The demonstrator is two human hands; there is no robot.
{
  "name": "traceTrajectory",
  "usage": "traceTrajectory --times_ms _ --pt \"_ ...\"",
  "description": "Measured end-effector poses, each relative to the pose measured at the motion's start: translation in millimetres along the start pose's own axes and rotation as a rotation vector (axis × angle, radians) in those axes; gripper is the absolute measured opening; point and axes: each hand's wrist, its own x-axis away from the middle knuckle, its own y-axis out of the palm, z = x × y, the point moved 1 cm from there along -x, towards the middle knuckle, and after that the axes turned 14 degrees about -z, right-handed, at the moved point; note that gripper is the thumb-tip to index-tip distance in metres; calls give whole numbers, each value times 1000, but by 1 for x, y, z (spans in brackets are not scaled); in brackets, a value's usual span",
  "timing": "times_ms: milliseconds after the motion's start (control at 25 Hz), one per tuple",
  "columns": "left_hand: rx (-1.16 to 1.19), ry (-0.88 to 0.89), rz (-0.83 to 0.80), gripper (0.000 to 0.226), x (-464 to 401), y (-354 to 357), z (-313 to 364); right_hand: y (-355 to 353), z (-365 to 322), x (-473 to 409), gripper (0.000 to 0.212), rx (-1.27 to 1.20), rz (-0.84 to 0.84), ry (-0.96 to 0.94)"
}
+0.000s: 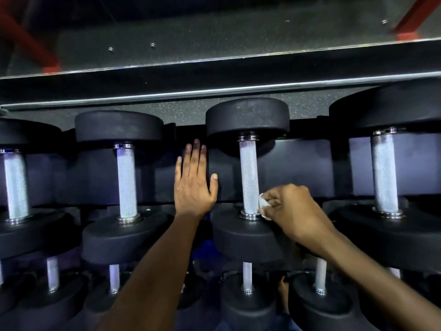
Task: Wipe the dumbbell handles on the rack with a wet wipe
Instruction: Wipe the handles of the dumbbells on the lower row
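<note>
Dumbbell handle (249, 177): right hand (294, 211) pinched wet wipe (262, 201) at its base; left hand (194, 185) spread flat beside it; best wrap fully, stroke upward.

speckled dark floor (191, 37), red frame legs (26, 41), bolts (152, 45) in floor

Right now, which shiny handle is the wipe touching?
The third handle from the left on the top row. The right hand presses the wipe against its lower end; the others go untouched.
</note>
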Motion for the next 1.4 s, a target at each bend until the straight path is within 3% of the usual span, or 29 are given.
traceTrajectory --times_ms 200,280,320,400,440,480,560,600,680,720,760,840,880,920,1000,1040,1080,1120,1200,1240,1280,1400 --pt "-4 -1 -10 69 0 -1 2 -33 -27 -38 24 -880 333 1" --pt "-2 3 -10 69 0 -1 1 -19 -55 -49 20 -1005 351 8" --pt "-1 5 -16 69 0 -1 0 -5 -72 -50 8 -967 322 11" --pt "3 11 -31 69 1 -1 0 15 -88 -50 56 -795 237 72" --pt "0 11 -32 69 1 -1 1 15 -87 -54 70 -758 247 105" --pt "-8 5 -32 70 1 -2 1 8 -87 -60 63 -815 283 116" --pt "-18 -5 -35 69 1 -2 1 -4 -93 -61 23 -930 322 123" --pt "-17 -3 -36 69 1 -2 1 -3 -95 -62 27 -944 332 132" --pt "-4 6 -40 70 0 -2 0 8 -105 -63 74 -822 327 120" --pt "0 9 -40 70 0 -2 0 11 -99 -63 85 -768 330 116" --pt "-5 8 -38 70 0 -2 1 11 -93 -68 77 -761 334 133" --pt "-26 -3 -40 69 0 -2 1 -4 -87 -69 28 -961 265 109" --pt "-27 -2 -44 70 0 -2 1 -8 -87 -65 17 -1008 244 106" --pt "-26 3 -47 69 -1 -1 1 -7 -85 -69 24 -1002 261 96" --pt "-11 5 -49 69 0 -1 0 5 -93 -71 69 -760 297 161" --pt "-6 7 -49 69 0 -1 0 9 -96 -69 78 -674 313 181" --pt "-10 6 -48 69 1 -2 0 8 -93 -70 71 -684 318 165" --pt "-20 0 -47 69 1 -2 1 0 -86 -72 52 -811 271 113" --pt "-24 -3 -39 70 -1 0 0 -13 -70 -70 16 -1082 70 -14" --pt "-24 -1 -35 70 -1 1 -1 -16 -61 -68 12 -1129 34 -79" --pt "-24 4 -34 70 -1 1 -2 -18 -55 -67 13 -1081 111 -107" --pt "-26 4 -35 70 0 0 0 -15 -42 -52 33 -601 545 10"
